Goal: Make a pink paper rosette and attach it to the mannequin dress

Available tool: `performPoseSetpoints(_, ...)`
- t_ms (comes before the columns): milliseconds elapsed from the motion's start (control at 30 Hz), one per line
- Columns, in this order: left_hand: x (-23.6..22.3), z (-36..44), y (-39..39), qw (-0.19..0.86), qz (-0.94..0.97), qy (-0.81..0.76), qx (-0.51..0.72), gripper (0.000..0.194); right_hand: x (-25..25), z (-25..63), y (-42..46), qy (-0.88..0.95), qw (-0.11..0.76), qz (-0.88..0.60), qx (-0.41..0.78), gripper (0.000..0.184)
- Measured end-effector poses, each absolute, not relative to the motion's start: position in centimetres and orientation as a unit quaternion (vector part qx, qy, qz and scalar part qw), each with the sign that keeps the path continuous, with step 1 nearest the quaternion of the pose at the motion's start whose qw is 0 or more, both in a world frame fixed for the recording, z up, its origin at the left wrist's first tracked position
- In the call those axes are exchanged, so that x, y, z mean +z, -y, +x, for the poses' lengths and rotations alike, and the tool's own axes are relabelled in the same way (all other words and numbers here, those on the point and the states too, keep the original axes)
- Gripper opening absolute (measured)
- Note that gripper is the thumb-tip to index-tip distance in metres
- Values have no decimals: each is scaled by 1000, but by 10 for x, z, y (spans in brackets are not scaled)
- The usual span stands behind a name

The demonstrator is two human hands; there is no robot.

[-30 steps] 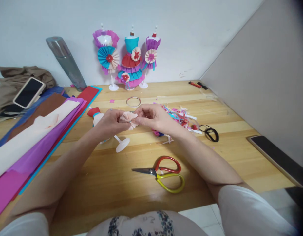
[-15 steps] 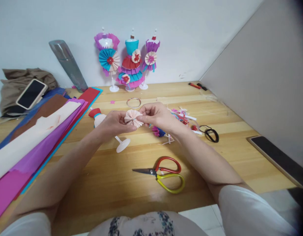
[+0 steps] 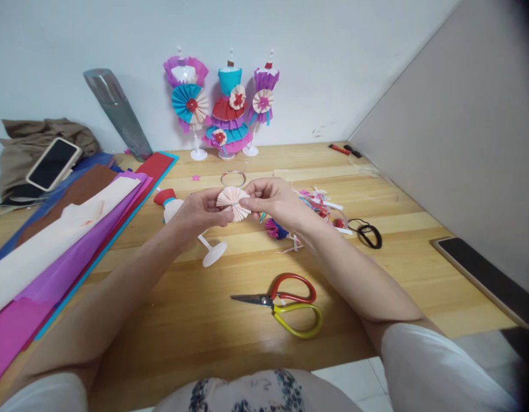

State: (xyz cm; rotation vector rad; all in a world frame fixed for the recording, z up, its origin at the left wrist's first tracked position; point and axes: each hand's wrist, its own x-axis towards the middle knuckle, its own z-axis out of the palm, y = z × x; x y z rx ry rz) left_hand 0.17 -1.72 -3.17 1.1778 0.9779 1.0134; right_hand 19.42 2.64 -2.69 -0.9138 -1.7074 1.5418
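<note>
A pale pink pleated paper rosette is held above the table between both hands. My left hand grips its left edge, while the thumb and fingers of my right hand pinch the right side. Small bluish marks show at the rosette's centre. Behind my left hand lies a small dress-form stand with a red and white top and a white round base. Close to my right hand sits a pink and blue pleated paper piece. Scissors with red and yellow handles lie open nearer to me.
Three dressed mini mannequins stand against the wall. Stacked coloured paper, a phone and a leaning bottle are on the left. Paper scraps, a black band and another phone lie to the right.
The rosette has turned slightly and its pleats are spread more fully into a disc. Both hands keep hold of it, with my left fingers shifted a little.
</note>
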Motion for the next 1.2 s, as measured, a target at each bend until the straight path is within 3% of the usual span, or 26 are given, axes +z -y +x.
performPoseSetpoints(500, -22, -6, 14, 592, 538, -416, 433, 32, -25, 197, -27, 672, 302, -332, 589, 34)
performPoseSetpoints(767, -18, 2, 21, 581, 525, -447, 433, 36, -27, 190, -20, 693, 282, -332, 575, 23)
performPoseSetpoints(1200, -17, 8, 26, 522, 522, -494, 459, 29, -26, 189, -14, 719, 251, -334, 555, 31)
